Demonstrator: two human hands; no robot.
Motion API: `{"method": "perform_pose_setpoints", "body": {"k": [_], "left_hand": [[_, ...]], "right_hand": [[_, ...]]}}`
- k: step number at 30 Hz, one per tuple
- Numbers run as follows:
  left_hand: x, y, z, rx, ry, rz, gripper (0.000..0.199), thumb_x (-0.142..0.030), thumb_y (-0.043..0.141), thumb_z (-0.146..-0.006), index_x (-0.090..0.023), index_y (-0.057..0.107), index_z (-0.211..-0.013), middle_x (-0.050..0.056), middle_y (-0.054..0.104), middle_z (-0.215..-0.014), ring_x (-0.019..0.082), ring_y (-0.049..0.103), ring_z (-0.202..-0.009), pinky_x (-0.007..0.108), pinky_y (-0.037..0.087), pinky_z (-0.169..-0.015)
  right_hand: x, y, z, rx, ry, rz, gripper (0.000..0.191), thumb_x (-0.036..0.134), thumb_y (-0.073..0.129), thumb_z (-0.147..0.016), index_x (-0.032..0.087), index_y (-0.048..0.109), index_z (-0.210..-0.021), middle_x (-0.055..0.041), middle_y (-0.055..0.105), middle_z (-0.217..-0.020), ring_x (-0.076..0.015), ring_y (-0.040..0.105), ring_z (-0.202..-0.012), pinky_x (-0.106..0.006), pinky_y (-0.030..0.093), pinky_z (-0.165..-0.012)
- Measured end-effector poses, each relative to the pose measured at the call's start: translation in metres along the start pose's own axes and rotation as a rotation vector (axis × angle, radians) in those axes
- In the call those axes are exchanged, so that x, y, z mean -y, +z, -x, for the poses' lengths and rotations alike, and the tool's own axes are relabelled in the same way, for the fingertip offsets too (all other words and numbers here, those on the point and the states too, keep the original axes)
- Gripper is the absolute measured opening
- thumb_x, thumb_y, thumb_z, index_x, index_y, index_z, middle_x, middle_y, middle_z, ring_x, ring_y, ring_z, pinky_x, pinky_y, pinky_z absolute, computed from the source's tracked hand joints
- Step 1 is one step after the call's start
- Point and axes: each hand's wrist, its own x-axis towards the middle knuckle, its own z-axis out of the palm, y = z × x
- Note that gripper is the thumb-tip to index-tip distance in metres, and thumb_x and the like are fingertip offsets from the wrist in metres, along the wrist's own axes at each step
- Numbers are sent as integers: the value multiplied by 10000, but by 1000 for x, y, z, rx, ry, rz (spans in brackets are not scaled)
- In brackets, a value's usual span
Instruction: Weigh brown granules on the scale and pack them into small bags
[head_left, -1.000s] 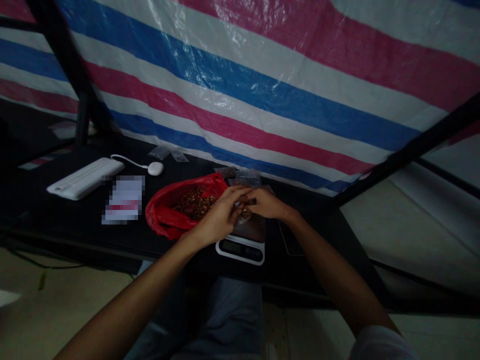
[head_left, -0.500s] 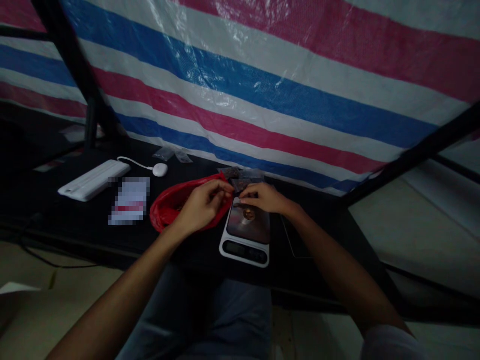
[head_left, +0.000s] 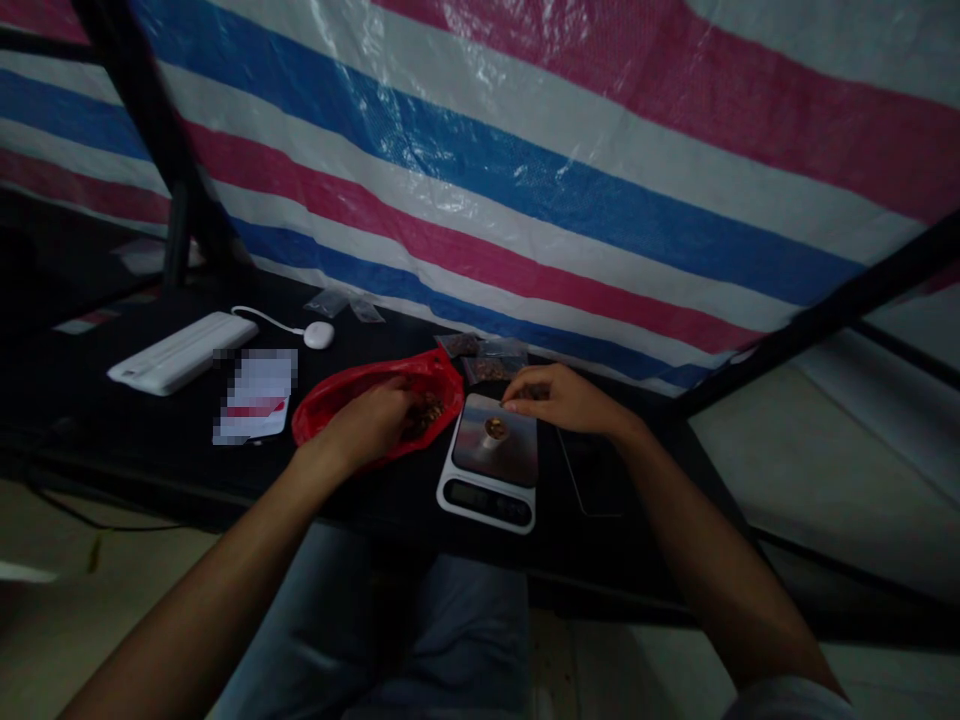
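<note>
My left hand (head_left: 375, 420) reaches into an open red bag (head_left: 315, 405), its fingertips at a pile of small brownish-gold pieces (head_left: 430, 411) and partly hidden. Right of the bag stands a white digital scale (head_left: 486, 500) with a metal plate. On the plate sits a small round cup (head_left: 495, 432) with some gold-coloured pieces inside. My right hand (head_left: 551, 398) hovers by the scale's upper right corner, fingers curled together; whatever lies between them is too small to make out.
Small clear bags (head_left: 491, 370) lie behind the scale, with two more (head_left: 346, 304) further left. A white box-shaped device (head_left: 184, 352), a round white cabled piece (head_left: 319, 335) and a phone (head_left: 259, 395) lie left. A dark flat device (head_left: 591, 475) is right of the scale.
My left hand has moved left and down from the scale's edge into the red bag, exposing the small pieces. My right hand has drawn back to the right, off the plate.
</note>
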Motion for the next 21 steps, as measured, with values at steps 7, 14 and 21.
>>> {"method": "perform_pose_setpoints", "body": {"k": [7,14,21], "left_hand": [[-7,-3,-3,29,-11,-6,280,-251,551,-904,-206,801,-1020,140,785,-1021,280,746,-916,330,547,-850],[-9,-9,2,-21,15,-18,264,-301,561,-925,-238,808,-996,116,796,-1036,293,741,-949,338,536,-849],[-13,-15,0,-24,10,-111,261,-344,548,-957,-276,794,-1011,68,794,-1060,309,730,-959,352,516,-772]], "right_hand": [[19,11,7,91,-41,130,146,237,680,-916,194,818,-933,-57,751,-899,-178,670,-815,-291,470,-736],[19,1,7,-50,-29,108,186,270,642,-935,198,809,-976,-57,760,-964,-191,682,-846,-309,492,-751],[-8,6,19,-298,79,5,231,348,635,-923,175,785,-950,-69,774,-950,-224,704,-875,-337,515,-769]]}}
